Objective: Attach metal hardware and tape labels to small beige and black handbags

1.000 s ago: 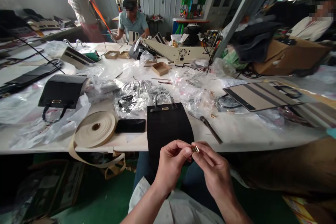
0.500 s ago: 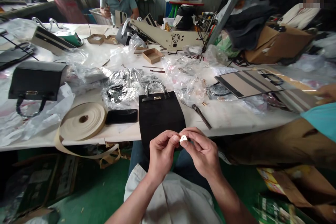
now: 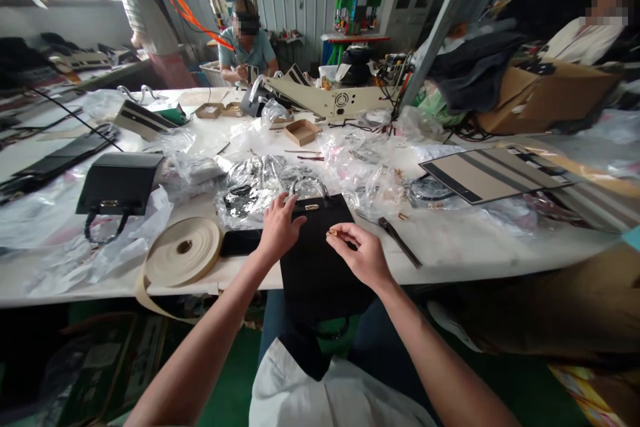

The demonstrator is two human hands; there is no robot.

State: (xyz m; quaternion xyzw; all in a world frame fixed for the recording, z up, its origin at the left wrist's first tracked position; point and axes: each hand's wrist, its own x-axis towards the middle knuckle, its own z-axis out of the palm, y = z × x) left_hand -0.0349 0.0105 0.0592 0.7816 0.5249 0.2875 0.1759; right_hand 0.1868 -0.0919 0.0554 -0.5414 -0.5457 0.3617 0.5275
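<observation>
A black handbag piece (image 3: 320, 267) lies over the table's front edge, partly on my lap. It has a handle (image 3: 309, 181) and a small gold-coloured plate (image 3: 312, 207) near its far end. Above its left edge is my left hand (image 3: 280, 227), fingers apart and holding nothing; whether it touches the bag I cannot tell. My right hand (image 3: 361, 257) hovers over the bag's right side, thumb and fingers pinched on a small gold-coloured metal fitting (image 3: 332, 233). A dark-handled tool (image 3: 400, 241) rests to the right of the bag.
Left of the bag are a dark phone (image 3: 241, 243), a roll of beige tape (image 3: 184, 250) and another black handbag (image 3: 120, 187). Clear plastic wrapping (image 3: 255, 180) spreads behind. Striped panels (image 3: 495, 170) lie to the right. A co-worker (image 3: 247, 47) sits across the table.
My hands have come apart and moved forward over the bag. The left let go of the small fitting and opened; the right kept it. The view has tilted up and shifted left.
</observation>
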